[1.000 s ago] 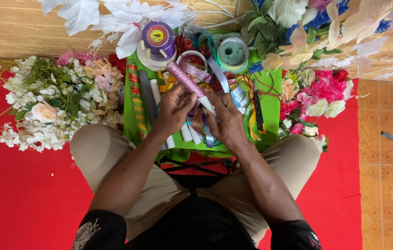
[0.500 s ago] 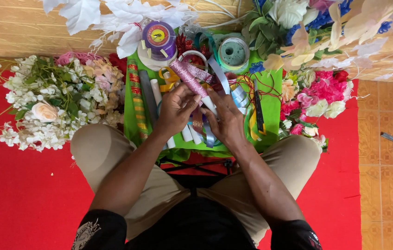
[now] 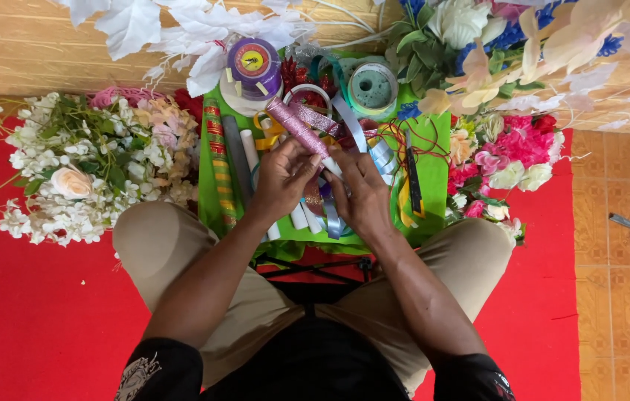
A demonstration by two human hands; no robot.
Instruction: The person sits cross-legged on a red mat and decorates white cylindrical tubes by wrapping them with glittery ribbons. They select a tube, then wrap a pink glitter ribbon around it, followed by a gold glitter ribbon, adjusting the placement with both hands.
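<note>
A glittery pink ribbon roll (image 3: 296,125) is being gripped above a green tray (image 3: 431,174) of craft supplies, angled up so its wrap faces the worker. The left hand (image 3: 283,178) is closing around the roll's lower end while the right hand (image 3: 359,189) is pinching beside it, seemingly at its loose end. Ribbon spools (image 3: 254,65) and white artificial flowers (image 3: 81,167) are lying within reach on a red mat (image 3: 40,319).
</note>
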